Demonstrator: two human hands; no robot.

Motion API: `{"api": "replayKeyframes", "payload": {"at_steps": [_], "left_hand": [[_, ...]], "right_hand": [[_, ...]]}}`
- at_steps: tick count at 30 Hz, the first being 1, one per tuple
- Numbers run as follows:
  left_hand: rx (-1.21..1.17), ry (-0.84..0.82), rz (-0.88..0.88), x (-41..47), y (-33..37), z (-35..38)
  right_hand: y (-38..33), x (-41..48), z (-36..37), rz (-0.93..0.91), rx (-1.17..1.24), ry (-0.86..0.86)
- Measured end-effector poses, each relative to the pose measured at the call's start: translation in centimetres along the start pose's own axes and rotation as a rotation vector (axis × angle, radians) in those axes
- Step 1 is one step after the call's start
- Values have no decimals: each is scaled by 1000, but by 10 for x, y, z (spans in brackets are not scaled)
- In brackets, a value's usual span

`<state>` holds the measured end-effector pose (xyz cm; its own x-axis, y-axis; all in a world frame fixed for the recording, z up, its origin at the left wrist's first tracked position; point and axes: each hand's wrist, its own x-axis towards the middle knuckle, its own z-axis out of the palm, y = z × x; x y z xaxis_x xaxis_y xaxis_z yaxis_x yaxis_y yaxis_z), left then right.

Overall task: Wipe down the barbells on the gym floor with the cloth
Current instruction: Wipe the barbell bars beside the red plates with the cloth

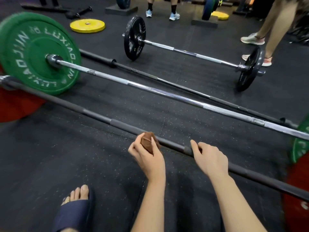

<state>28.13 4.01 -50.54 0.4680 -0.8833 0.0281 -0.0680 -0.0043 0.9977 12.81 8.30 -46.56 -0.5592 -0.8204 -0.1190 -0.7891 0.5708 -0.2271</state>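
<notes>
A dark barbell (pixel 100 117) with red plates runs diagonally across the black rubber floor just in front of me. My left hand (pixel 148 155) grips a bunched brown cloth (pixel 148 141) right against this bar. My right hand (pixel 209 158) curls over the same bar a little further right. Behind it lies a chrome barbell (pixel 167 93) with green plates (pixel 40 52). A bare black bar (pixel 167 82) lies past that one. Furthest back stands a chrome barbell with black plates (pixel 192 53).
My foot in a dark slide sandal (pixel 75 208) is at the lower left. A yellow plate (pixel 87 25) lies flat at the back left. A person's legs (pixel 270 30) stand at the right by the far barbell, another person's feet (pixel 163 13) at the back.
</notes>
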Motion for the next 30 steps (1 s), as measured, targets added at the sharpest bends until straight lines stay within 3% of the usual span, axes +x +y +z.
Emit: {"api": "replayKeyframes", "payload": {"at_steps": [6, 11, 14, 17, 20, 24, 27, 30], "left_hand": [[-4, -179, 19, -59, 1, 8], [-80, -6, -187, -18, 1, 6], [-75, 98, -157, 24, -1, -7], [-70, 90, -88, 42, -1, -15], [-73, 64, -90, 28, 0, -8], [-52, 51, -73, -1, 1, 7], [-55, 44, -77, 5, -6, 9], [-60, 146, -157, 42, -14, 1]], "right_hand": [[-42, 12, -2, -105, 275, -83], [-65, 22, 0, -95, 259, -224], [-70, 32, -12, -115, 183, -413], [-80, 41, -13, -121, 52, -522], [-95, 43, 2, -146, 15, -462], [-117, 44, 17, -174, 428, -301], [-128, 50, 19, -185, 479, -272], [-148, 57, 18, -211, 505, -273]]}}
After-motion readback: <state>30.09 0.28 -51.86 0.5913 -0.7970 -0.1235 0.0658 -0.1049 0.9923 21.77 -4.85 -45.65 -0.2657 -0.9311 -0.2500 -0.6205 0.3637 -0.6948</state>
